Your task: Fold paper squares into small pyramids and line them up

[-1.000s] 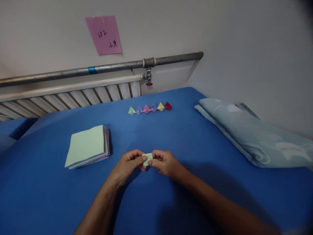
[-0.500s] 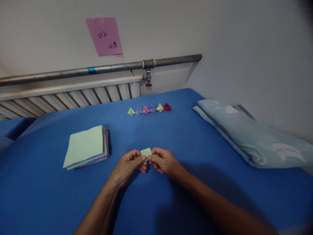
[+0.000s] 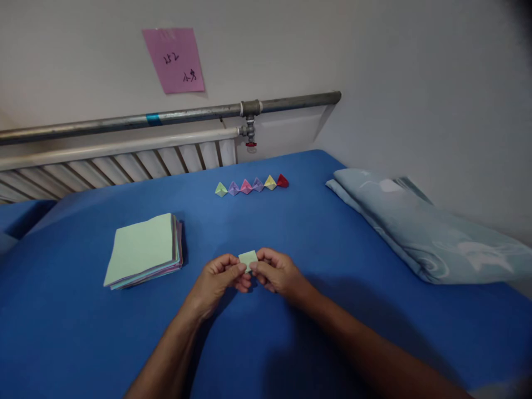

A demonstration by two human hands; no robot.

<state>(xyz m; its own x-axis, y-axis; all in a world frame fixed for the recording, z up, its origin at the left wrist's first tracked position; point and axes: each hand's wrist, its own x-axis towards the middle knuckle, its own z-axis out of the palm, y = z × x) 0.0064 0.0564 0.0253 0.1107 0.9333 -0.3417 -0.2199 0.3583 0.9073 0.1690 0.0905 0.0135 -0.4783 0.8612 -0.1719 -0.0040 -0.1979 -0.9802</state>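
A small pale green folded paper square (image 3: 248, 258) is pinched between my two hands, above the blue surface. My left hand (image 3: 222, 280) grips its left edge between thumb and fingers. On the opposite edge, my right hand (image 3: 277, 272) has its thumb on the front and fingers curled behind. The lower part of the paper is partly covered by my thumbs. Beyond my hands, several small folded paper pieces (image 3: 246, 187) in green, purple, pink, yellow and red stand in a row. To the left lies a thick stack of coloured paper (image 3: 143, 248) with a pale green sheet on top.
The blue covered surface (image 3: 257, 343) stretches under everything. On the right rests a folded grey-green cloth (image 3: 415, 227). A white radiator (image 3: 166, 160) and a metal pipe (image 3: 195, 114) with a red-handled valve run along the wall, below a pink paper note (image 3: 174, 61).
The whole view has shifted very slightly. Both hands keep hold of the pale green paper, with my left thumb drawn back a little, so more of the square shows.
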